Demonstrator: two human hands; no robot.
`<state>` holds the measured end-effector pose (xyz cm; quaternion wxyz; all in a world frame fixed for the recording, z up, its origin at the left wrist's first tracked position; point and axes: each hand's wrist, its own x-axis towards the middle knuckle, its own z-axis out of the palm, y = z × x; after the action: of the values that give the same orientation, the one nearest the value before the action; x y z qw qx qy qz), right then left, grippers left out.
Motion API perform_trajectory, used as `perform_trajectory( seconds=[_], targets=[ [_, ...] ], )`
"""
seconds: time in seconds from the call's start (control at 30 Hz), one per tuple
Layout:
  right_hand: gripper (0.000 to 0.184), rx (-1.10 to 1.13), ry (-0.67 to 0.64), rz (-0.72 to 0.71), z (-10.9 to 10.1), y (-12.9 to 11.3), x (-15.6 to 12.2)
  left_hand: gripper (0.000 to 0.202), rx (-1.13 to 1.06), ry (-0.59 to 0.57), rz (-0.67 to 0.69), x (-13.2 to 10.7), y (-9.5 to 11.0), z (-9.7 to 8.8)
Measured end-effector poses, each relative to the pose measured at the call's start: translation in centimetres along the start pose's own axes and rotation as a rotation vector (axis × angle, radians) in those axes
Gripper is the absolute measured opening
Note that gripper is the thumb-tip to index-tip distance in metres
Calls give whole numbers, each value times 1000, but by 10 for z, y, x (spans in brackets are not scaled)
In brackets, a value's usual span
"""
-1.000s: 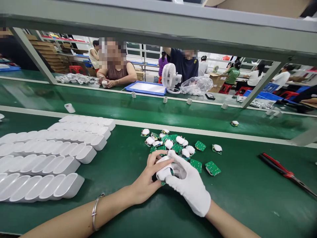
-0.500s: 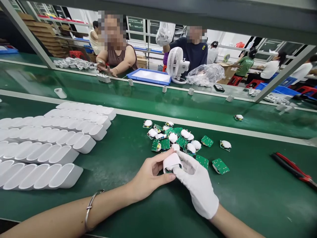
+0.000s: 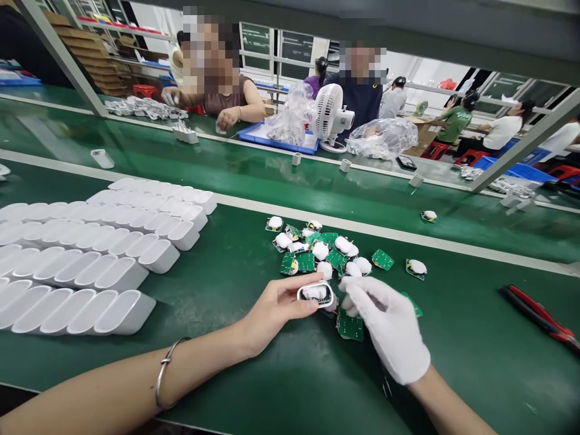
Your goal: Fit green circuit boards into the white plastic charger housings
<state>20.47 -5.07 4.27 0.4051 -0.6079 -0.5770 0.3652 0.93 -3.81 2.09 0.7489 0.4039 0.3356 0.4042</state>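
Note:
My bare left hand (image 3: 274,311) pinches a small white oval housing (image 3: 316,294) with its open end turned up toward me. My right hand (image 3: 389,329), in a white glove, is just right of it with curled fingers over a green circuit board (image 3: 351,326) on the table; whether it grips the board is unclear. A pile of green boards with white domes (image 3: 326,251) lies right behind both hands. Rows of empty white housings (image 3: 90,260) lie on their sides at my left.
Red-handled cutters (image 3: 539,317) lie at the right. Beyond the pale strip runs a green conveyor belt (image 3: 272,181) carrying single white parts. Across it, people sit by a blue tray (image 3: 276,140), a white fan (image 3: 333,118) and clear plastic bags (image 3: 383,138).
My hands have parted: the left keeps the white housing and has turned its opening up, while the gloved right hand has let go and moved right, onto a green board.

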Motion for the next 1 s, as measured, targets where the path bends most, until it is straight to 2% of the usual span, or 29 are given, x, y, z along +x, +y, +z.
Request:
perform_trajectory(
  seconds=[0.07, 0.1, 0.17, 0.23, 0.3, 0.43, 0.47, 0.57, 0.7, 0.77, 0.83, 0.87, 0.93, 1.0],
  targets=[
    [38, -328, 26, 44, -16, -2, 3, 48, 12, 36, -6, 0, 1, -1],
    [44, -476, -42, 94, -25, -3, 3, 48, 19, 58, -7, 0, 1, -1],
    [47, -709, -272, 218, -38, -1, 2, 48, 23, 97, 10, 1, 1, -1],
    [45, -850, -422, 300, -41, 4, -1, 46, 25, 120, 40, 1, 2, -1],
    [40, -876, -436, 347, -37, 9, -3, 43, 27, 143, 72, 2, 3, 0],
    [18, -634, -360, 487, -35, 17, -5, 41, -26, 189, 84, 3, 5, 3],
    [16, -574, -356, 488, -39, 19, -6, 41, -46, 195, 83, 3, 5, 3],
    [30, -474, -381, 408, -58, 19, -11, 40, -82, 203, 88, 3, 6, 4],
    [17, -398, -419, 456, -75, 12, -12, 38, -97, 206, 106, 2, 5, 4],
    [13, -208, -504, 451, -72, 6, -8, 39, -93, 201, 100, 3, 4, 3],
    [14, 107, -512, 325, -59, -2, -3, 41, -68, 190, 84, 4, 1, 2],
    [17, 276, -458, 238, -50, -5, -1, 42, -53, 185, 74, 4, 0, 2],
    [26, 550, -255, 102, -28, -9, 0, 44, -21, 168, 53, 4, -4, 1],
    [30, 687, -81, 79, -8, -10, -4, 44, 15, 154, 39, 4, -7, 2]
  ],
)
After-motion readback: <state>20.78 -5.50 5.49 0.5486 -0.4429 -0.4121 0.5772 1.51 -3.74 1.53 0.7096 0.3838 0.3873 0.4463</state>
